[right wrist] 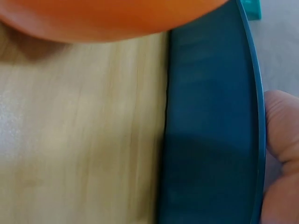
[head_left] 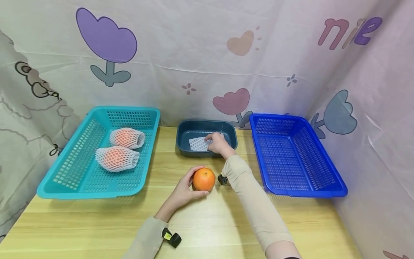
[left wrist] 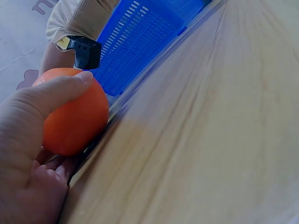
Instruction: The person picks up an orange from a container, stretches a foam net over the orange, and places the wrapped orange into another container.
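Note:
Over the wooden table, my left hand (head_left: 183,192) grips an orange (head_left: 204,179), fingers behind it and thumb across its near side. The left wrist view shows the thumb lying over the orange (left wrist: 77,114). My right hand (head_left: 220,144) reaches down into a dark teal bin (head_left: 184,153). Its fingers are at a white foam net sleeve (head_left: 197,144) on the bin's floor; I cannot tell whether they pinch it. In the right wrist view the bin's wall (right wrist: 212,116) hides the fingertips, and part of the hand (right wrist: 282,140) shows beyond the rim.
At left stands a turquoise basket (head_left: 150,144) with two netted orange fruits (head_left: 114,159) inside. A blue basket (head_left: 291,162) is on the right. Patterned cloth (head_left: 181,43) hangs behind the wooden table (head_left: 97,226).

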`<state>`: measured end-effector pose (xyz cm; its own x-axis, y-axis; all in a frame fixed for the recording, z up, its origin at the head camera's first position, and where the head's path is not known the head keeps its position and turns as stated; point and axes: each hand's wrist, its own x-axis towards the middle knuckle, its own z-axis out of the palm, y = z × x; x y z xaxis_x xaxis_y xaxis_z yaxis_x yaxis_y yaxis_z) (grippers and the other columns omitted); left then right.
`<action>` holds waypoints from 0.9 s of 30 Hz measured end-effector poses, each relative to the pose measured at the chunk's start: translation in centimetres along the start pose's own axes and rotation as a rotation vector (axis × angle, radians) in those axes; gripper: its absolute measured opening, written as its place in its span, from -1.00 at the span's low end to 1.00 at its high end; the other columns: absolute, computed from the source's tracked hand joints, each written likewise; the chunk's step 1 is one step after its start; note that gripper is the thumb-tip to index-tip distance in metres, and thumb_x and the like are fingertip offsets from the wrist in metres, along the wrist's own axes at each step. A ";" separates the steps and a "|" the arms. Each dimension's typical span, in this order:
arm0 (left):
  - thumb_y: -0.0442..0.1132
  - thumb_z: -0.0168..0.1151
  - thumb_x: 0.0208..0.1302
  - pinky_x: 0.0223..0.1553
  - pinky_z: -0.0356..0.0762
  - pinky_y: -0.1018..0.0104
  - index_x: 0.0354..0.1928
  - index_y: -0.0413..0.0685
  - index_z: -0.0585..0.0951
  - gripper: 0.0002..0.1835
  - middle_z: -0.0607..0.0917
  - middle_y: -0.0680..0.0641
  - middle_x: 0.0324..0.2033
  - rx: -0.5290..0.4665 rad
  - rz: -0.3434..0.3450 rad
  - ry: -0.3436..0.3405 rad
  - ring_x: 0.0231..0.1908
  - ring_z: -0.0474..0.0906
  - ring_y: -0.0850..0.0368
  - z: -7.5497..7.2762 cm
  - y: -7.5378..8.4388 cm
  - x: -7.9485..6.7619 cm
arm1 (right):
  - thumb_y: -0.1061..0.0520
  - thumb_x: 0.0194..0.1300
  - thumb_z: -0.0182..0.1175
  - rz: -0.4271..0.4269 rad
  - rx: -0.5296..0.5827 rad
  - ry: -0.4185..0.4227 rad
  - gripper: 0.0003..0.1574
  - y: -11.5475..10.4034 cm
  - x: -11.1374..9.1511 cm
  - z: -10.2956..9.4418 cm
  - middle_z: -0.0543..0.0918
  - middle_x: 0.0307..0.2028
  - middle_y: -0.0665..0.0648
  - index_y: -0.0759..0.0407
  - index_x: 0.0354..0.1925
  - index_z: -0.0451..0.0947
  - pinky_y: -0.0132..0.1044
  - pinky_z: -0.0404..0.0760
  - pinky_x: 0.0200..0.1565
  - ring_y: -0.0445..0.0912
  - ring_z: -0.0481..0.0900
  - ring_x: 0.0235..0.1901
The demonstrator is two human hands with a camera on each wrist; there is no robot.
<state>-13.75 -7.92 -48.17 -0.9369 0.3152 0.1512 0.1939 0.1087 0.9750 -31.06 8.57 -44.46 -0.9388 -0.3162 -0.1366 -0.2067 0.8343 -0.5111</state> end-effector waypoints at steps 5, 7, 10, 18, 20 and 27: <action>-0.45 0.57 -0.06 0.35 0.28 0.09 0.37 -0.22 0.35 -0.11 0.43 -0.14 0.30 0.002 -0.001 -0.008 0.29 0.39 -0.02 0.1 0.0 0.0 | 0.39 0.12 0.21 0.009 -0.037 -0.033 -0.44 -0.1 0.0 -0.1 0.45 0.20 0.26 0.07 0.10 0.66 -0.05 0.37 0.21 0.15 0.25 0.14; -0.45 0.57 -0.06 0.35 0.28 0.09 0.37 -0.21 0.35 -0.11 0.43 -0.13 0.30 0.003 -0.003 -0.007 0.29 0.39 -0.02 0.0 0.0 0.0 | 0.38 0.13 0.20 0.012 -0.051 -0.043 -0.43 -0.1 0.0 -0.1 0.43 0.20 0.26 0.06 0.11 0.66 -0.05 0.37 0.18 0.15 0.24 0.13; -0.45 0.57 -0.06 0.35 0.28 0.08 0.37 -0.22 0.35 -0.11 0.43 -0.13 0.30 0.000 -0.001 -0.008 0.28 0.39 -0.02 0.0 0.1 -0.1 | 0.36 0.14 0.21 0.018 -0.057 -0.040 -0.45 -0.2 0.0 -0.1 0.42 0.19 0.25 0.05 0.10 0.66 -0.04 0.39 0.15 0.14 0.24 0.11; -0.45 0.57 -0.06 0.34 0.28 0.05 0.36 -0.22 0.36 -0.11 0.43 -0.14 0.30 -0.002 0.003 -0.003 0.29 0.40 -0.04 -0.1 0.0 -0.1 | 0.30 0.12 0.34 0.025 -0.020 0.028 -0.70 0.0 0.1 0.3 0.58 0.06 0.15 0.07 -0.14 0.76 -0.02 0.44 0.08 0.13 0.33 0.10; -0.45 0.57 -0.06 0.34 0.28 0.05 0.36 -0.21 0.36 -0.11 0.43 -0.14 0.30 -0.002 0.003 -0.004 0.29 0.39 -0.04 -0.1 -0.1 -0.2 | 0.29 0.12 0.37 0.026 -0.017 0.040 -0.77 0.1 0.1 0.4 0.65 -0.03 0.10 0.07 -0.22 0.76 -0.03 0.45 0.08 0.11 0.36 0.09; -0.44 0.57 -0.05 0.34 0.28 0.06 0.37 -0.19 0.35 -0.11 0.43 -0.11 0.31 -0.002 -0.012 -0.004 0.30 0.39 -0.02 0.0 -0.2 -0.2 | 0.28 0.16 0.32 0.024 -0.048 0.073 -0.83 0.2 0.1 0.3 0.72 -0.19 0.00 0.01 -0.38 0.76 -0.14 0.56 -0.09 -0.02 0.55 -0.07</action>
<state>-13.62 -8.02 -48.42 -0.9381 0.3175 0.1386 0.1819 0.1108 0.9771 -31.10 8.60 -44.89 -0.9608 -0.2639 -0.0848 -0.1956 0.8622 -0.4673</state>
